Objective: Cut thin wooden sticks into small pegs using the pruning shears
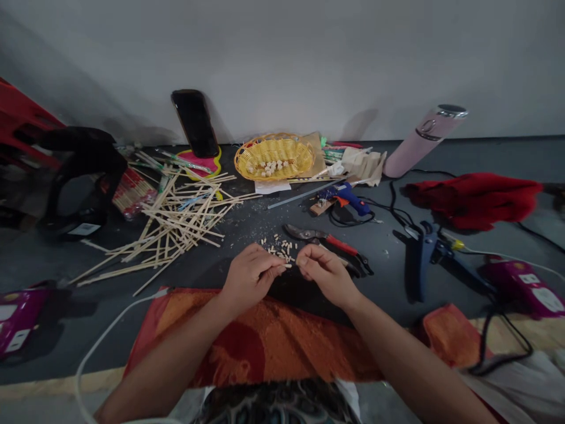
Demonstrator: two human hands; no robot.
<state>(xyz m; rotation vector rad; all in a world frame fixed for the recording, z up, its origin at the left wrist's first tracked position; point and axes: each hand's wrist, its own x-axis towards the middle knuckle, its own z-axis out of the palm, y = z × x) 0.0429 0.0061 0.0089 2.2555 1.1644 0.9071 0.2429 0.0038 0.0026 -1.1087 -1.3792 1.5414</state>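
My left hand (253, 274) is closed in a pinch on a short cut piece of wooden stick (288, 265), its pale end poking out past the fingertips. Just to the right, my right hand (325, 272) has its fingers curled and pressed together; whatever they hold, if anything, is hidden. Several more cut stick pieces (274, 249) lie scattered on the dark table behind my fingertips. Beyond the right hand rest red-handled pruning shears (342, 244). An orange patterned cloth (304, 344) spreads beneath my forearms.
Long wooden sticks (180, 221) are heaped at left. At the back stand a yellow wicker basket (304, 154) with small pale pieces, a leaning phone (195, 122) and a pink tumbler (417, 141). A blue glue gun (348, 197), blue-handled cutter (427, 253) and red cloth (481, 197) lie right.
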